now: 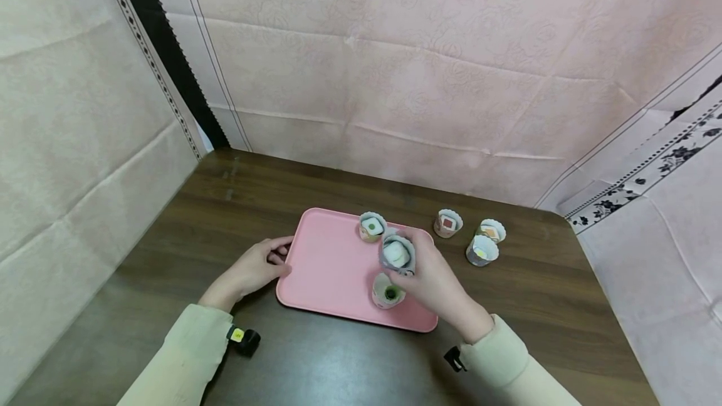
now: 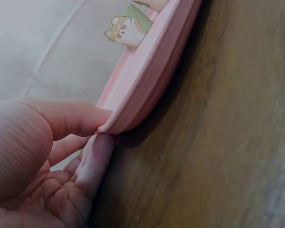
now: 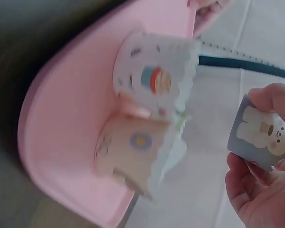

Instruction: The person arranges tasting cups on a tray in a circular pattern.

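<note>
grey cup (image 3: 253, 134) contains something white (image 1: 397, 254); right hand (image 1: 433, 279) grips it.

A person's left arm (image 1: 172, 359) and right arm (image 1: 519, 368), in pale green sleeves (image 1: 203, 324), reach forward from the lower edge of the head view and slant inward. The left hand (image 1: 255, 271) points right, thumb and finger pinching, the other fingers bent. The right hand (image 1: 434, 281) reaches forward and leftward, thumb and fingers set apart in a curved grip.
</note>
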A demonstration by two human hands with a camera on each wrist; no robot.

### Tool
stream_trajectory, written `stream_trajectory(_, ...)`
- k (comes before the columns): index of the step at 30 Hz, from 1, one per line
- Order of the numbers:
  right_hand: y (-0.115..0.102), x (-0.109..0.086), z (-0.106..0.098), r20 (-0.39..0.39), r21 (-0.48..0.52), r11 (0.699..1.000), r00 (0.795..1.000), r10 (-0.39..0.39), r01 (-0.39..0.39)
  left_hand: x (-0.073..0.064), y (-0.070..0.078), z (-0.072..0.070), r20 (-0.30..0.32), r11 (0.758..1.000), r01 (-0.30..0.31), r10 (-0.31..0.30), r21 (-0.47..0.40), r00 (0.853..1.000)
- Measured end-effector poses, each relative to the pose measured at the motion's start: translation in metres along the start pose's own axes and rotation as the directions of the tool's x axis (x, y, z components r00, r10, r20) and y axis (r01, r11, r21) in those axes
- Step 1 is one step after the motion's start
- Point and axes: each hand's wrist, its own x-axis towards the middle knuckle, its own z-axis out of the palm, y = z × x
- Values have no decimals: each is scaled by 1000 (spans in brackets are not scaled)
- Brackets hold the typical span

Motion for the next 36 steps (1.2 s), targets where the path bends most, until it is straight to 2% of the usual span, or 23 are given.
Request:
stream_trajectory(4, -5, 2, 15, 12, -3, 998, 998, -58, 58, 0, 0, 0, 0, 1000, -1, 1, -4, 1000)
stream_trajectory(8, -12, 3, 27, 39, -57, 996, 997, -70, 72, 0, -1, 0, 2, 1000, 7, -7, -4, 1000)
stream_trajectory(14, -19, 4, 43, 117, -144, 983, 989, -95, 111, 1, -2, 0, 4, 1000, 13, -13, -2, 1000)
stream_trajectory(21, -21, 1, 56, 209, -253, 954, 972, -111, 164, 1, -2, 0, 4, 1000, 7, -7, -3, 1000)
stream_trajectory(28, -17, 0, 63, 220, -306, 930, 965, -140, 204, 1, -1, 1, 6, 1000, -3, 3, -6, 1000)
stream_trajectory(36, -12, -1, 69, 220, -287, 939, 967, -127, 189, 1, -2, 0, 5, 1000, 0, 0, -7, 1000)
